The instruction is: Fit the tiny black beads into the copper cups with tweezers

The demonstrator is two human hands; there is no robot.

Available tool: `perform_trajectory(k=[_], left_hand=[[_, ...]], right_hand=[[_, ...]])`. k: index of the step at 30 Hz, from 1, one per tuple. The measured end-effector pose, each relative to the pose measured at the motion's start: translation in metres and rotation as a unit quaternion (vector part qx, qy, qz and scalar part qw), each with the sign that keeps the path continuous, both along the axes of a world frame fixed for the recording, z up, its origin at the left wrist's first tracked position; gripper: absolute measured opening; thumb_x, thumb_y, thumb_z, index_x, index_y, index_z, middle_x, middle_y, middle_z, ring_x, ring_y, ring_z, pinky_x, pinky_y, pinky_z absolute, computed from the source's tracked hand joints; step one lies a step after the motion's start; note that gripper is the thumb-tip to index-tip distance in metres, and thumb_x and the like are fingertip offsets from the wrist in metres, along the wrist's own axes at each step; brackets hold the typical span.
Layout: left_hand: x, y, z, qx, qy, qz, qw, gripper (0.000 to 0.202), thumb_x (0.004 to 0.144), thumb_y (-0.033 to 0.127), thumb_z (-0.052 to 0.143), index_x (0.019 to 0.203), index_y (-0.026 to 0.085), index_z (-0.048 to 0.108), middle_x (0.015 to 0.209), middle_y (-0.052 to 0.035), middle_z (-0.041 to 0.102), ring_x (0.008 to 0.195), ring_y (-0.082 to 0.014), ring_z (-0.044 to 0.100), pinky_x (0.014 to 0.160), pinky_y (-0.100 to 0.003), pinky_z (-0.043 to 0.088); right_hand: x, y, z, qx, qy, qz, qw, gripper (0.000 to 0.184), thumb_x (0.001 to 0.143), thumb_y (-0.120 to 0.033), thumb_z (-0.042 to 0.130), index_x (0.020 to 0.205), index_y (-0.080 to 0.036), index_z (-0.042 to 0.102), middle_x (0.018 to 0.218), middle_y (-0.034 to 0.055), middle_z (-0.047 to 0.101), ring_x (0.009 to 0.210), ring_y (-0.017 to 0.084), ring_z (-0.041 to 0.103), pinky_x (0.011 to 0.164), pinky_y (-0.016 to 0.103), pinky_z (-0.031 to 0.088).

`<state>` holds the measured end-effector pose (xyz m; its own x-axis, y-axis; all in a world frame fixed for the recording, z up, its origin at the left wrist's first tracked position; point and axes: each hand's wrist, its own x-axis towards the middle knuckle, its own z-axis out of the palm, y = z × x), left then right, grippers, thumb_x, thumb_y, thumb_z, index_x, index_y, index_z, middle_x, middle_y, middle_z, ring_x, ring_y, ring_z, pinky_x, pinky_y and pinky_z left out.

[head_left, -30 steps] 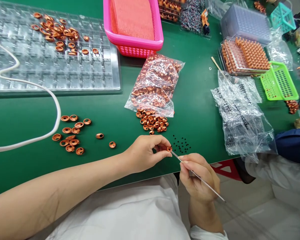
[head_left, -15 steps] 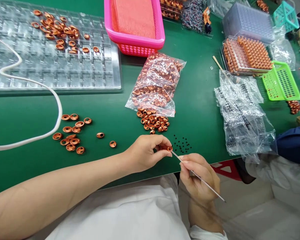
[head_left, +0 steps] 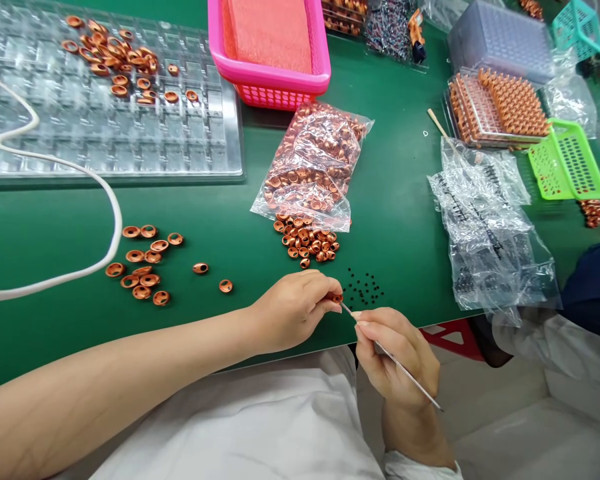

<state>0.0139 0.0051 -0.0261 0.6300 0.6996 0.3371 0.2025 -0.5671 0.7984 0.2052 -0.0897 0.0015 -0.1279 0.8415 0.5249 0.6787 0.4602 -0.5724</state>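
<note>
My left hand pinches a small copper ring between thumb and fingertips at the near edge of the green table. My right hand grips a thin metal pick, whose tip touches the ring. Tiny black beads lie scattered just beyond the ring. A loose heap of copper rings spills from a clear bag of rings above my hands. More rings lie to the left.
A clear plastic blister tray with rings on it sits far left, crossed by a white cord. A pink basket stands at the back. Clear bags, a green basket and racks of copper parts fill the right. Another person's sleeve shows far right.
My left fingers have closed more tightly round the ring, hiding more of it. The right hand and pick have shifted slightly left and up towards it.
</note>
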Motion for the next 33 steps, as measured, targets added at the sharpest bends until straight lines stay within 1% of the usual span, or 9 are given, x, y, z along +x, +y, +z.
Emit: perform_trajectory(k=[5,9,12,15,19,23,26,30,33], left_hand=[[0.000,-0.002,0.000,-0.002,-0.007,0.008,1.000,0.006,0.099,0.014,0.062,0.093,0.014,0.064,0.078,-0.0021,0.072,0.069,-0.0143,0.065,0.068,-0.024,0.051],[0.000,-0.001,0.002,-0.026,0.000,0.008,1.000,0.004,0.096,0.013,0.066,0.092,0.014,0.066,0.078,-0.0016,0.073,0.070,-0.0136,0.066,0.070,-0.023,0.051],[0.000,0.001,0.005,-0.080,0.009,0.005,0.997,0.004,0.092,0.012,0.070,0.091,0.015,0.068,0.079,0.0003,0.074,0.068,-0.0119,0.066,0.069,-0.021,0.051],[0.001,0.003,0.009,-0.181,0.002,0.002,0.983,0.006,0.088,0.012,0.073,0.088,0.017,0.070,0.079,0.0015,0.075,0.066,-0.0106,0.066,0.066,-0.019,0.051],[0.002,0.004,0.013,-0.346,-0.033,-0.013,0.938,0.005,0.085,0.017,0.074,0.090,0.017,0.072,0.078,0.0001,0.076,0.068,-0.0124,0.069,0.065,-0.021,0.054],[0.002,0.005,0.017,-0.447,-0.064,-0.023,0.892,0.010,0.081,0.021,0.076,0.089,0.016,0.072,0.078,-0.0015,0.076,0.071,-0.0149,0.070,0.068,-0.025,0.056],[0.002,0.005,0.019,-0.517,-0.095,-0.027,0.850,0.014,0.078,0.021,0.079,0.087,0.015,0.071,0.077,-0.0013,0.075,0.071,-0.0146,0.070,0.069,-0.027,0.056],[0.002,0.006,0.020,-0.608,-0.149,-0.049,0.778,0.021,0.075,0.022,0.084,0.088,0.014,0.068,0.077,-0.0009,0.073,0.072,-0.0131,0.067,0.068,-0.026,0.056],[0.003,0.007,0.022,-0.643,-0.170,-0.069,0.743,0.027,0.074,0.025,0.088,0.087,0.014,0.068,0.076,-0.0004,0.071,0.072,-0.0129,0.065,0.064,-0.024,0.056]], right_hand=[[-0.003,-0.001,0.000,0.003,0.004,-0.019,1.000,0.033,0.089,-0.003,0.067,0.115,-0.022,0.066,0.099,0.0057,0.078,0.086,0.018,0.077,0.069,0.031,0.068],[-0.003,-0.001,-0.001,0.005,0.000,-0.031,1.000,0.031,0.088,-0.003,0.068,0.113,-0.022,0.066,0.098,0.0053,0.078,0.084,0.018,0.077,0.069,0.031,0.068],[-0.002,0.000,-0.002,-0.002,0.006,-0.020,1.000,0.031,0.088,-0.003,0.068,0.111,-0.022,0.066,0.097,0.0049,0.077,0.085,0.018,0.077,0.069,0.030,0.067],[-0.001,-0.001,-0.004,-0.021,0.049,-0.026,0.998,0.031,0.086,-0.001,0.068,0.109,-0.021,0.066,0.096,0.0050,0.077,0.084,0.018,0.076,0.069,0.031,0.066],[-0.002,-0.004,-0.005,-0.002,0.135,-0.086,0.987,0.028,0.086,-0.002,0.066,0.104,-0.023,0.067,0.091,0.0031,0.075,0.079,0.019,0.074,0.065,0.034,0.064],[0.000,-0.002,-0.001,0.009,0.205,-0.123,0.971,0.018,0.088,-0.010,0.066,0.099,-0.023,0.067,0.085,0.0026,0.071,0.075,0.020,0.070,0.063,0.037,0.060],[0.001,0.002,0.003,0.009,0.248,-0.113,0.962,0.010,0.095,-0.019,0.058,0.098,-0.023,0.067,0.085,0.0042,0.069,0.075,0.021,0.066,0.065,0.042,0.059],[0.000,0.004,0.003,-0.012,0.269,-0.076,0.960,0.019,0.101,-0.028,0.049,0.100,-0.022,0.067,0.088,0.0057,0.066,0.084,0.024,0.065,0.074,0.047,0.059],[-0.001,0.003,0.004,-0.037,0.273,-0.037,0.961,0.021,0.102,-0.029,0.046,0.102,-0.023,0.066,0.088,0.0056,0.065,0.087,0.024,0.065,0.076,0.048,0.060]])
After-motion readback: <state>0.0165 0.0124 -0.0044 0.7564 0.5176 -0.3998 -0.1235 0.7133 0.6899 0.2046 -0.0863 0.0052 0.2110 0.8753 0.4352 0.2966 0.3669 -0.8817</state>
